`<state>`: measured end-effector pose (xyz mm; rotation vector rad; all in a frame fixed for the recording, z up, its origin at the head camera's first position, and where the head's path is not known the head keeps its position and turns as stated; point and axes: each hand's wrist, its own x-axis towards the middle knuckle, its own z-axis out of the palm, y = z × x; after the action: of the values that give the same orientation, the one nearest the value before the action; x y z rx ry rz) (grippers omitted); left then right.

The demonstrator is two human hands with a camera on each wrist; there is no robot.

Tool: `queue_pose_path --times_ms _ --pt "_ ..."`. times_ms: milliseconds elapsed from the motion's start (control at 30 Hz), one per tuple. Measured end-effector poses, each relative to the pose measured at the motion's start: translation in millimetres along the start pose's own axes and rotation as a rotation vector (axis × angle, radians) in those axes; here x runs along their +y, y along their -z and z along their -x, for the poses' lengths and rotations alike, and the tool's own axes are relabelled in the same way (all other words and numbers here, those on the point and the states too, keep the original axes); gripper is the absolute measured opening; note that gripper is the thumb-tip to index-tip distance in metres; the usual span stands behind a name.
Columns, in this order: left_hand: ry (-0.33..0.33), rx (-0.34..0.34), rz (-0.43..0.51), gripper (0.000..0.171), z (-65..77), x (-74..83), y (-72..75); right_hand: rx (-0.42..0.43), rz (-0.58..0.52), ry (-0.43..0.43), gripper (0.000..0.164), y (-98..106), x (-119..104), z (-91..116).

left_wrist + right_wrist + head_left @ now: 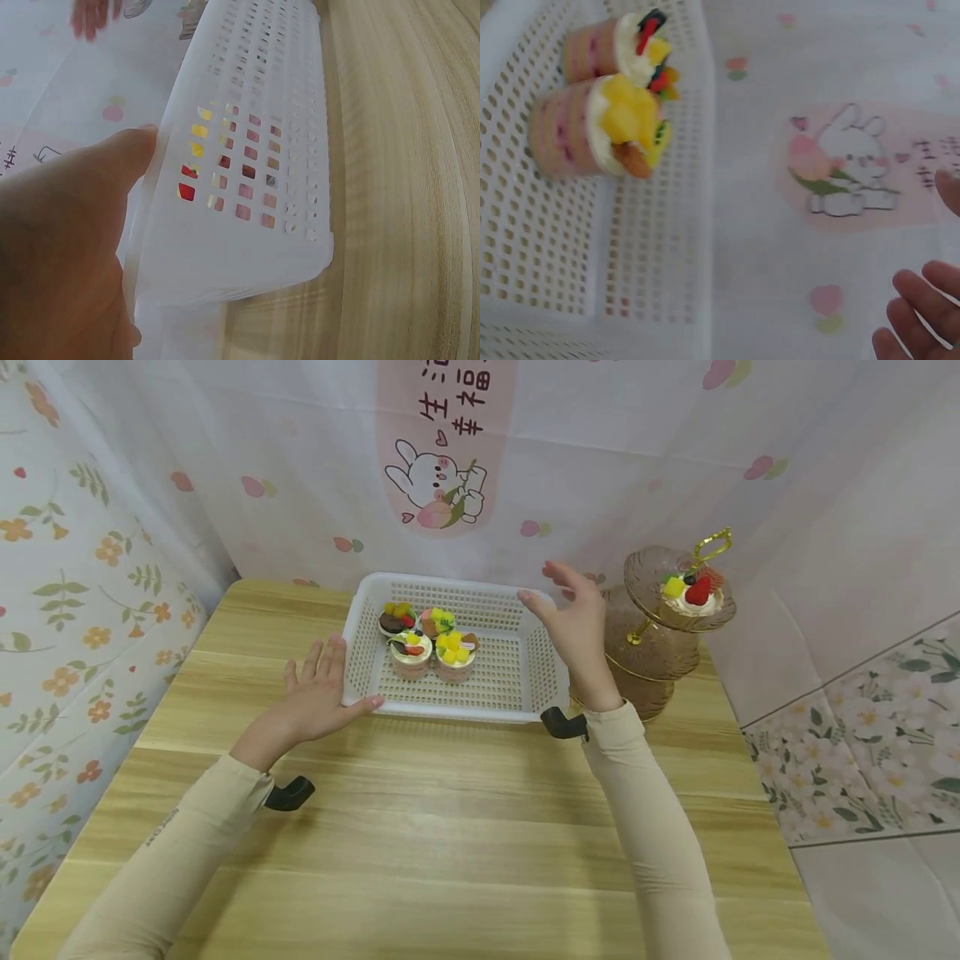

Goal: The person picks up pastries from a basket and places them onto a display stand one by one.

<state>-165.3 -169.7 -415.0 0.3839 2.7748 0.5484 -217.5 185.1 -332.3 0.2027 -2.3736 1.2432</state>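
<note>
A white perforated plastic basket (480, 714) stands on the wooden table, with several small dessert cups inside its left half. One cup (456, 672) is topped with yellow fruit cubes, and another cup (412, 670) beside it has cream with red and yellow fruit. My left hand (311, 697) rests against the basket's left end, fingers spread and thumb on the front rim; the left wrist view shows this thumb (131, 150) along the rim. Over the right end, my right hand (577, 627) is raised, fingers loosely bent, holding nothing.
A tiered stand (637, 652) with a gold handle is right of the basket, close to my right hand. On its top plate sits a fruit-topped cream dessert (693, 597). Patterned curtains (300, 468) hang behind the table and at the left.
</note>
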Motion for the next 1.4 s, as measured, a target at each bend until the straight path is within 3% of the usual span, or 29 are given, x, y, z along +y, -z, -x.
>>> queue_pose_path --times_ms 333,667,1200,1400 --pt "0.003 0.003 -0.006 0.116 -0.8 0.0 -0.5 -0.363 -0.04 -0.105 0.069 -51 26 -21" --pt "0.02 -0.005 0.001 0.116 -0.7 -0.5 -1.1 -0.515 -0.077 -0.189 0.07 -79 45 -23" --pt "0.011 0.004 0.01 0.117 -2.1 -2.3 -2.1 -0.864 0.011 -0.235 0.086 -86 70 -19" --pt "0.013 0.0 0.011 0.117 -2.2 -2.2 -3.6 -0.912 0.032 -0.318 0.081 -85 81 -18"
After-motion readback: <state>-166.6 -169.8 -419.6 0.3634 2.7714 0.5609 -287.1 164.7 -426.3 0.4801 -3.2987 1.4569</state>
